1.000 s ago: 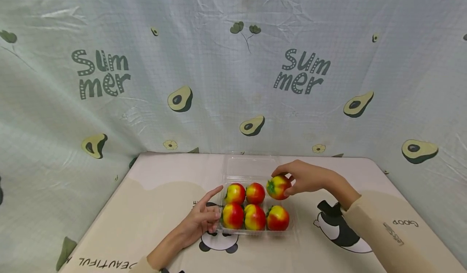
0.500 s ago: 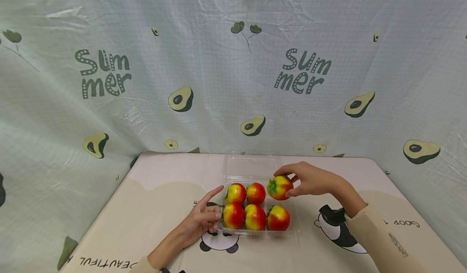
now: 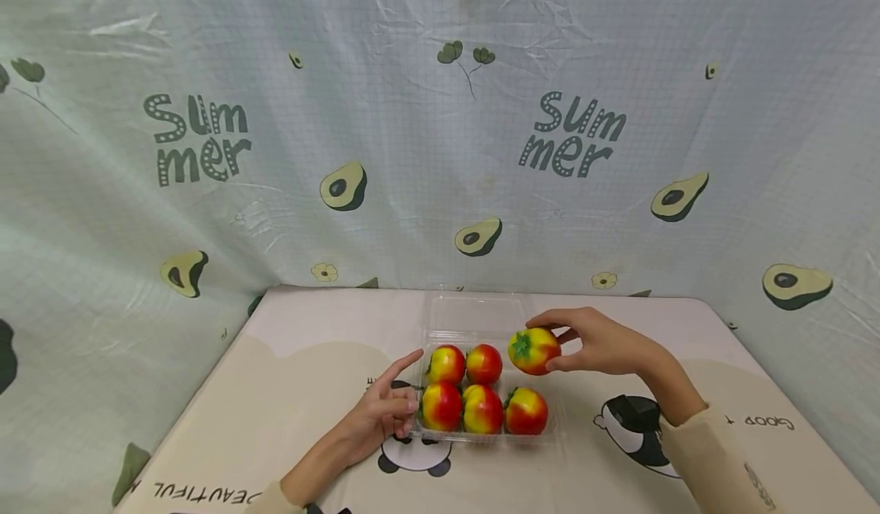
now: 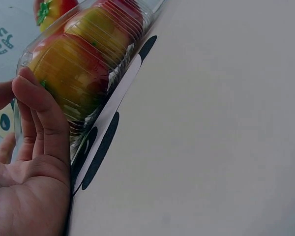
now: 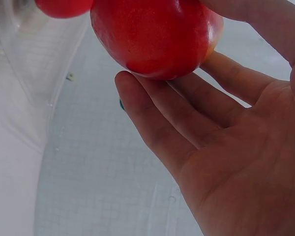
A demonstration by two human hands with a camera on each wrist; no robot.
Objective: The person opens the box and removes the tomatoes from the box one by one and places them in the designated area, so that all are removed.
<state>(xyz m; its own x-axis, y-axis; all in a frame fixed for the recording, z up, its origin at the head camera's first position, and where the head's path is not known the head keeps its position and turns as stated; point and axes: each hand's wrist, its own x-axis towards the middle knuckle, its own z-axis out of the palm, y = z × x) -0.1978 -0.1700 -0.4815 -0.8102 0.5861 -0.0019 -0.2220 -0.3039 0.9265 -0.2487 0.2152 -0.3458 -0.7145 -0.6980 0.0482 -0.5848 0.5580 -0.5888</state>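
My right hand (image 3: 608,342) grips a red-and-yellow persimmon-like fruit (image 3: 535,350) with a green star-shaped top, thumb and fingers around its right side. It is held at the back right corner of a clear plastic box (image 3: 481,438), beside the back row. In the right wrist view, the fruit (image 5: 152,39) shows its red side. Several similar fruits (image 3: 483,409) sit inside the box in two rows. My left hand (image 3: 378,415) holds the box's left side, some fingers bent against the wall and one digit extended; in the left wrist view, a fingertip (image 4: 27,76) lies at the box corner.
The box's clear lid (image 3: 474,313) lies folded back behind it. Panda drawings and lettering mark the pale table mat (image 3: 296,392). A hanging sheet (image 3: 406,117) printed with avocados walls off the back and sides.
My right hand has shifted slightly right with the fruit, and the fruit's green top has turned a little more toward the head camera. My left hand has stayed at the box's side.
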